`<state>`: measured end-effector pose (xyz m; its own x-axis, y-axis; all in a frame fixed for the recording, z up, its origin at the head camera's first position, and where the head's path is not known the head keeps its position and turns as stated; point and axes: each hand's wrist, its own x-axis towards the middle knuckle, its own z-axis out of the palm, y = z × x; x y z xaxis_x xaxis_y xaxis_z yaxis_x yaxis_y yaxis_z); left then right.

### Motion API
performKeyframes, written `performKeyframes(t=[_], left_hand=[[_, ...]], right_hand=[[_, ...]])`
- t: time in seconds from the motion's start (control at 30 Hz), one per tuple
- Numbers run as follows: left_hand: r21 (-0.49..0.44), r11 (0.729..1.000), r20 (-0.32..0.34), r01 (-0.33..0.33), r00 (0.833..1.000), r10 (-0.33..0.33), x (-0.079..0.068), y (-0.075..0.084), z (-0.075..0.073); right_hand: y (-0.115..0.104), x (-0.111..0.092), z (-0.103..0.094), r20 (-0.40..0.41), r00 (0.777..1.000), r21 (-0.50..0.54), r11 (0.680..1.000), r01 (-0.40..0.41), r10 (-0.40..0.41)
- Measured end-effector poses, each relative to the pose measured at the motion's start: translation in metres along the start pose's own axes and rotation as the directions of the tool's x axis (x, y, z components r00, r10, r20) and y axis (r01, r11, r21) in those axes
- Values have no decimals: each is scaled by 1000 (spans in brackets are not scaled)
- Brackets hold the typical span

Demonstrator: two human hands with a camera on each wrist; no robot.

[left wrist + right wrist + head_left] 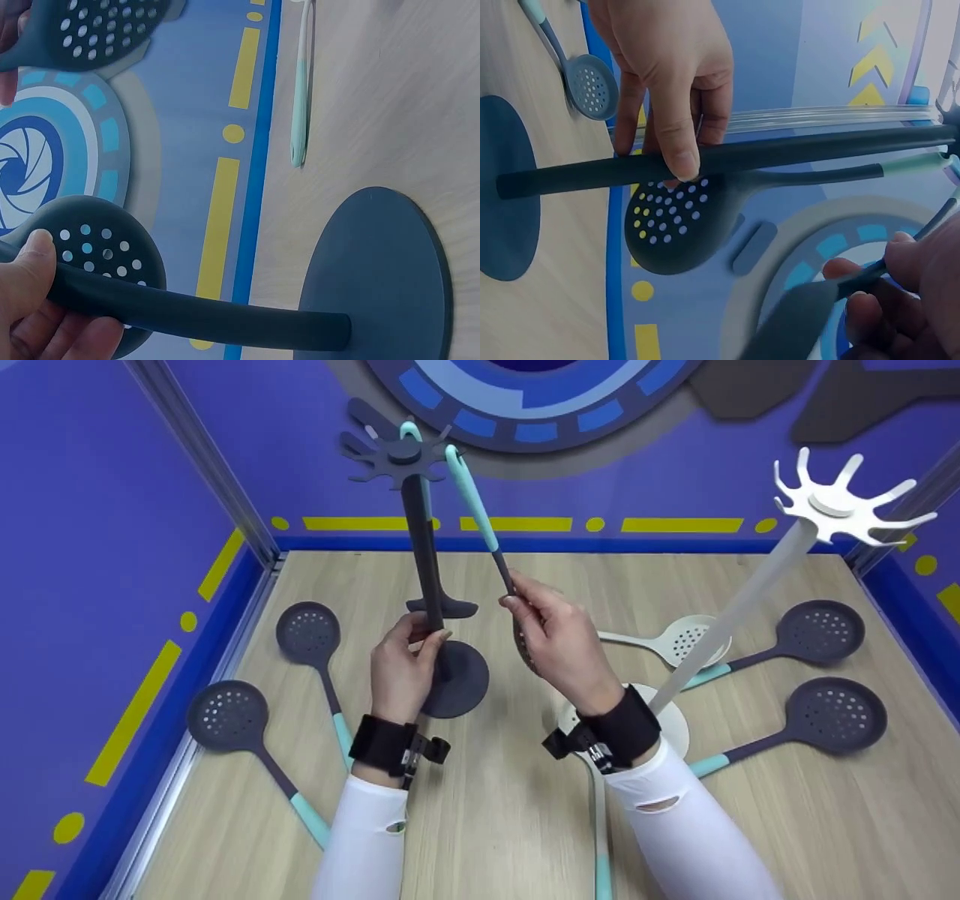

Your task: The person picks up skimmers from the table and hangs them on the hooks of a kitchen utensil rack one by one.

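Observation:
My left hand (401,667) grips the lower pole of a dark utensil stand (421,547), which has a round base and a ring of hooks on top. On its far side hangs a dark slotted skimmer (679,225) with a teal handle, its perforated head low behind the pole. Between thumb and fingers, my right hand (559,641) pinches a second dark skimmer (472,502) by its shaft. Its teal handle points up, the hooked end beside the stand's hooks. In the left wrist view, the perforated head of this skimmer (112,34) shows at upper left.
A white stand (832,502) rises at the right, with a pale skimmer (686,641) near it. Dark skimmers lie at the left (229,716) and right (836,716). A teal-ended utensil (602,870) lies at the front. Blue panels (97,585) border the wooden table.

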<state>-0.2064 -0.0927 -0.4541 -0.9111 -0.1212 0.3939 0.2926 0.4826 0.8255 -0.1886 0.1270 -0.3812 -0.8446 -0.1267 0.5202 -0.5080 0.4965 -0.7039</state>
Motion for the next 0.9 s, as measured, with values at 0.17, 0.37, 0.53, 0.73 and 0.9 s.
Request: performKeyframes(t=[0.17, 0.37, 0.53, 0.73, 0.9], left_hand=[[3, 1000, 3, -2, 1000, 2, 0, -1, 1], [13, 1000, 1, 2, 1000, -2, 1, -1, 2], [13, 1000, -4, 9, 1000, -9, 1, -1, 1], [17, 1000, 0, 12, 1000, -12, 0, -1, 0], [13, 999, 9, 37, 999, -37, 0, -1, 0]], right_hand=[[-2, -1, 9, 50, 999, 8, 1000, -9, 9], [-5, -1, 17, 116, 992, 31, 998, -54, 50], [-5, 1, 22, 141, 988, 42, 997, -69, 63], [-4, 3, 26, 165, 984, 68, 994, -83, 71], [-3, 3, 30, 164, 984, 67, 995, -78, 66]])
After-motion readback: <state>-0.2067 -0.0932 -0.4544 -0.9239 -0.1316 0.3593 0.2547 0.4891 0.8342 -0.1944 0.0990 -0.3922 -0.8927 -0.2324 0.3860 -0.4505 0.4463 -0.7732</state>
